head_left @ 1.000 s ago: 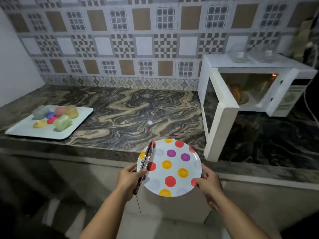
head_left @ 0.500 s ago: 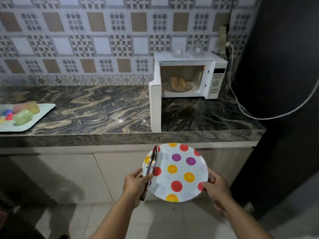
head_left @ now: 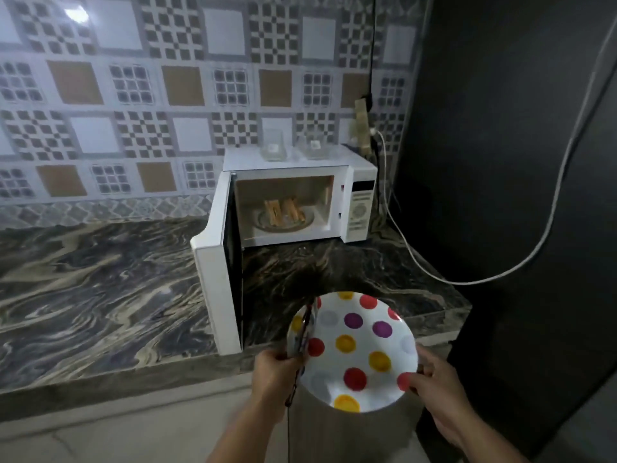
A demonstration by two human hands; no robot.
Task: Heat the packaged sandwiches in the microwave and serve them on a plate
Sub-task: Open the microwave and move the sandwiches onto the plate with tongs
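Nearest to the camera, a round plate (head_left: 354, 350) is held by both hands above the front edge of the counter. Its surface is smooth and white, and it is covered with red, yellow, purple and pale grey dots. The left rim is gripped by the left hand (head_left: 273, 367), which is closed also around a pair of thin tongs (head_left: 304, 332); these are laid along the plate's edge. Their lower part hangs below the hand and is hard to make out. The right rim is pinched by the right hand (head_left: 430, 379), with the thumb on a red dot. Both forearms are cut off by the bottom of the picture.

Behind the plate, a polished stone counter (head_left: 100, 289) with wavy dark and beige veins is seen. A white box-shaped microwave (head_left: 290, 162) is placed on it, and its door (head_left: 217, 279) is swung fully open to the left. Inside, on a round glass turntable (head_left: 283, 220), two sandwiches (head_left: 283, 210) are standing on edge; whether they are wrapped cannot be told. On top of the microwave, two clear containers (head_left: 275, 145) are visible, blurred. A pale cable (head_left: 500, 272) is curved along the dark right wall. The back wall (head_left: 133, 95) is covered with glossy patterned tiles.
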